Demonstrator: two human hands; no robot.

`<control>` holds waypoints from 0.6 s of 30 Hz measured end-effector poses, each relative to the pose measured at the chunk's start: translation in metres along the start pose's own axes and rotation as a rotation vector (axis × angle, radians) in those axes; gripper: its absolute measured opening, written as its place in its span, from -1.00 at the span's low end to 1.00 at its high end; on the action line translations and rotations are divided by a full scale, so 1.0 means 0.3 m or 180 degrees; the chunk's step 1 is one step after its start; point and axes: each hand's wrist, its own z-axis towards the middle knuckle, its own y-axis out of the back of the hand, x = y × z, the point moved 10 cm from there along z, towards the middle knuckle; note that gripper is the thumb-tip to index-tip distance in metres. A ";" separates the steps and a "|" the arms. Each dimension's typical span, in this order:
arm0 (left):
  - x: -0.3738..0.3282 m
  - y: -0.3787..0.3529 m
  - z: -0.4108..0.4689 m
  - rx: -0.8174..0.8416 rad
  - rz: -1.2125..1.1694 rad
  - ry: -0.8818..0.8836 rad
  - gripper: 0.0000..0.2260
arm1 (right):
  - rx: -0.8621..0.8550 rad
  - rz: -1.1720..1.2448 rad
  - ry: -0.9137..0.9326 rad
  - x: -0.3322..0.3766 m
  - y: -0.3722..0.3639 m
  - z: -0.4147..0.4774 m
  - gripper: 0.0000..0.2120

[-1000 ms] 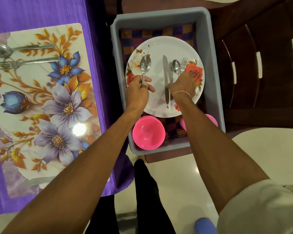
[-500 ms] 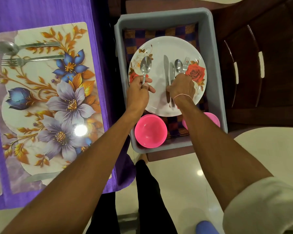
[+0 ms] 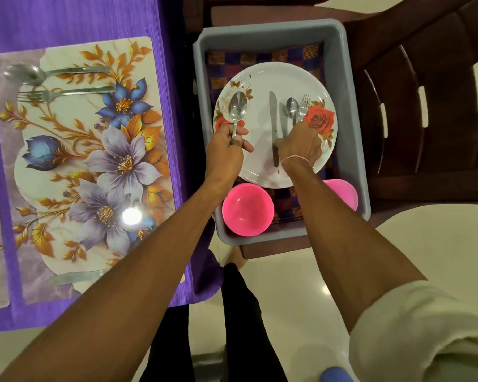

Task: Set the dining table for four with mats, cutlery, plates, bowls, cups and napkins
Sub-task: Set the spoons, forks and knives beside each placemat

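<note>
Far left, on floral mat (image 3: 75, 166) over purple cloth (image 3: 66, 17): laid spoon (image 3: 25, 74) and laid fork (image 3: 39, 95) side by side at far end, laid knife (image 3: 75, 278) at near edge. Next right: grey tub (image 3: 351, 119) on brown chair (image 3: 425, 106), white plate (image 3: 260, 128) inside. Clamped in left hand (image 3: 224, 155), fingers curled round handle: large spoon (image 3: 238, 107), over plate's left side. Mid-plate: table knife (image 3: 273, 114), flat. Under right hand (image 3: 300, 144): handles of small spoon (image 3: 292, 106) and small fork (image 3: 304, 102); grip hidden, cannot tell. Tub's near end: pink bowl (image 3: 247, 209); second pink bowl (image 3: 342, 190) partly behind right forearm.

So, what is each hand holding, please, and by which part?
Left hand pinches the large steel spoon by its handle. Right hand covers the small spoon and fork handles; grip unclear.
</note>
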 end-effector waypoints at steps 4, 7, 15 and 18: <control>0.000 -0.005 -0.008 0.0055 0.0010 0.0011 -0.80 | 0.0270 -0.0125 0.0074 0.017 -0.017 0.021 -0.64; 0.004 -0.005 -0.010 0.0073 0.0016 0.0020 -0.78 | 0.0385 -0.0272 0.0132 0.026 -0.030 0.030 -0.57; 0.021 0.004 -0.008 0.0010 0.0007 0.0065 -0.80 | 0.0223 -0.0583 0.0457 0.056 -0.020 0.013 -0.64; 0.021 0.008 -0.009 -0.0007 -0.0023 0.0076 -0.79 | 0.0070 -0.0432 0.0399 0.050 0.003 0.013 -0.63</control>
